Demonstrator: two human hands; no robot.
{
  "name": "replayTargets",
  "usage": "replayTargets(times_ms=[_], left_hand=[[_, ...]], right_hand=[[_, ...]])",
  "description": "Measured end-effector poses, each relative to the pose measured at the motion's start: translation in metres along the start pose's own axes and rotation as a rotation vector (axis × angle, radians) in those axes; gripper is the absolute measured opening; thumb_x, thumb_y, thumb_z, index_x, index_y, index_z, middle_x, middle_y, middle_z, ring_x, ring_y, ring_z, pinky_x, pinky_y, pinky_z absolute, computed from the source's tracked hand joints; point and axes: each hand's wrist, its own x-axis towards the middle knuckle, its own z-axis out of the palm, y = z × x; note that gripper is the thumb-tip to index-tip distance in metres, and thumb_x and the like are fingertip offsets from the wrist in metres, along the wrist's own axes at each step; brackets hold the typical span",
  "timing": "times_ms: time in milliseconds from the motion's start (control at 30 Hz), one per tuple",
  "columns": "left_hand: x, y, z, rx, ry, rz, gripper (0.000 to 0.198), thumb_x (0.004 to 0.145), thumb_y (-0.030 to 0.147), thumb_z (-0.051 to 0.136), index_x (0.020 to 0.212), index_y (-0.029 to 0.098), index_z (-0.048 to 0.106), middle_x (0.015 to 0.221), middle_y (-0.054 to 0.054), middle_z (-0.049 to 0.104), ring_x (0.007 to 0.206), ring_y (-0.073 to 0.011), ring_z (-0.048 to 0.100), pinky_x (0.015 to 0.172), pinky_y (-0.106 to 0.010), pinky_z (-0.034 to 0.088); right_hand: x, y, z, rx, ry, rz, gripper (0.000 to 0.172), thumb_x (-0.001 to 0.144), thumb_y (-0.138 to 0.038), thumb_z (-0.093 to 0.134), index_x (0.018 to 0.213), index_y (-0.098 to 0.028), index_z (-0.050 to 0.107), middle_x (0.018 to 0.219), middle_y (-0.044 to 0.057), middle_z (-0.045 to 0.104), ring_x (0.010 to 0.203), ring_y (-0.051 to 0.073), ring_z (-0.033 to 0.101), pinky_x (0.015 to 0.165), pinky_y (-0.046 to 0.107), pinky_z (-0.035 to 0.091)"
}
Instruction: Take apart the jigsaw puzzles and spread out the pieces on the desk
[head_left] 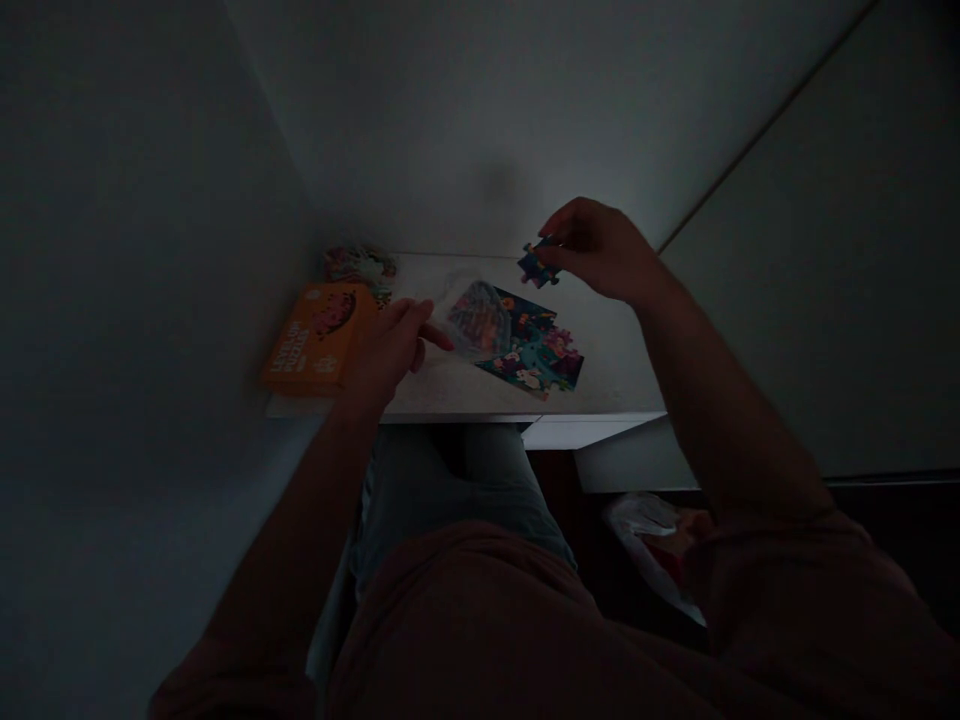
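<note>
My right hand [600, 250] is raised over the back right of the white tabletop. Its thumb and fingers pinch a dark blue jigsaw puzzle piece [537, 266] with small coloured markings. Lower and to the left, my left hand [401, 345] is at the edge of a clear plastic bag [480, 318], its thumb and index finger seeming to grip the film. Loose pieces show through the bag. Partly hidden under it lies a joined section of colourful puzzle [536, 355], with a white rabbit-like figure near its front edge.
An orange puzzle box [319, 340] lies at the left end of the white tabletop [622, 360], against the wall. Behind it sits another bag of pieces [360, 265]. A white plastic bag [645, 520] rests on the floor at right. The room is dim.
</note>
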Motion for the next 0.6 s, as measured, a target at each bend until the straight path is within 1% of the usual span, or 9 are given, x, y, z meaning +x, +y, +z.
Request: replayTargets(times_ms=[100,167,267,300,367,433,467,533,600], left_hand=[[0.003,0.003,0.005,-0.029,0.001,-0.023,0.049,0.115,0.059,0.086,0.086,0.025,0.067,0.076,-0.006,0.079,0.047,-0.0124,0.046,0.048,-0.031,0.027],[0.005,0.003,0.006,-0.050,0.020,-0.030,0.049,0.113,0.060,0.088,0.087,0.025,0.065,0.078,-0.006,0.081,0.048,-0.0126,0.046,0.049,-0.031,0.028],[0.007,0.002,0.005,-0.082,0.045,-0.041,0.052,0.111,0.063,0.090,0.087,0.026,0.062,0.078,-0.006,0.080,0.048,-0.0128,0.045,0.049,-0.032,0.029],[0.008,0.001,0.003,-0.090,0.050,-0.041,0.053,0.110,0.064,0.091,0.087,0.026,0.061,0.078,-0.006,0.080,0.048,-0.0126,0.045,0.049,-0.032,0.029],[0.009,0.000,0.001,-0.104,0.060,-0.038,0.057,0.108,0.068,0.093,0.087,0.027,0.059,0.076,-0.006,0.079,0.047,-0.0124,0.044,0.048,-0.032,0.028],[0.010,-0.001,-0.001,-0.116,0.069,-0.033,0.061,0.105,0.072,0.096,0.088,0.028,0.057,0.073,-0.004,0.076,0.046,-0.0129,0.044,0.047,-0.033,0.028],[0.010,-0.001,-0.002,-0.120,0.071,-0.032,0.062,0.104,0.073,0.097,0.088,0.028,0.057,0.071,-0.003,0.075,0.045,-0.0132,0.045,0.047,-0.033,0.029],[0.010,-0.001,-0.002,-0.122,0.069,-0.031,0.062,0.105,0.073,0.096,0.088,0.028,0.056,0.070,-0.003,0.073,0.045,-0.0133,0.045,0.046,-0.033,0.028],[0.009,0.000,-0.001,-0.124,0.059,-0.030,0.060,0.109,0.069,0.092,0.086,0.027,0.056,0.071,-0.004,0.075,0.045,-0.0116,0.044,0.046,-0.031,0.026]], right_hand=[[0.002,-0.033,0.021,0.020,-0.066,-0.077,0.050,0.099,-0.065,0.102,0.130,-0.031,0.083,0.110,0.002,0.089,0.103,0.030,0.088,0.097,0.050,0.075],[0.001,-0.031,0.024,-0.028,-0.044,-0.070,0.045,0.103,-0.062,0.098,0.131,-0.029,0.084,0.114,0.005,0.089,0.108,0.031,0.087,0.100,0.050,0.074],[-0.005,0.010,0.014,-0.182,-0.047,0.073,0.037,0.109,-0.058,0.092,0.129,-0.028,0.087,0.117,0.009,0.090,0.108,0.033,0.087,0.104,0.055,0.073],[-0.010,0.029,0.010,-0.249,-0.090,0.148,0.034,0.109,-0.056,0.092,0.126,-0.027,0.089,0.118,0.011,0.091,0.107,0.035,0.088,0.106,0.058,0.073],[-0.024,0.068,0.005,-0.385,-0.257,0.305,0.033,0.103,-0.055,0.098,0.117,-0.026,0.090,0.124,0.014,0.093,0.116,0.040,0.089,0.115,0.063,0.071],[-0.043,0.097,0.007,-0.501,-0.404,0.445,0.042,0.096,-0.056,0.106,0.117,-0.022,0.092,0.135,0.021,0.091,0.133,0.047,0.086,0.126,0.063,0.067],[-0.054,0.108,0.010,-0.538,-0.442,0.508,0.051,0.093,-0.059,0.108,0.122,-0.020,0.092,0.142,0.024,0.088,0.139,0.048,0.085,0.129,0.062,0.067],[-0.072,0.120,0.020,-0.568,-0.455,0.599,0.073,0.089,-0.066,0.110,0.138,-0.016,0.089,0.156,0.030,0.080,0.144,0.050,0.083,0.131,0.062,0.066],[-0.086,0.125,0.031,-0.556,-0.431,0.639,0.084,0.086,-0.065,0.112,0.147,-0.014,0.086,0.163,0.032,0.073,0.148,0.051,0.080,0.132,0.061,0.066]])
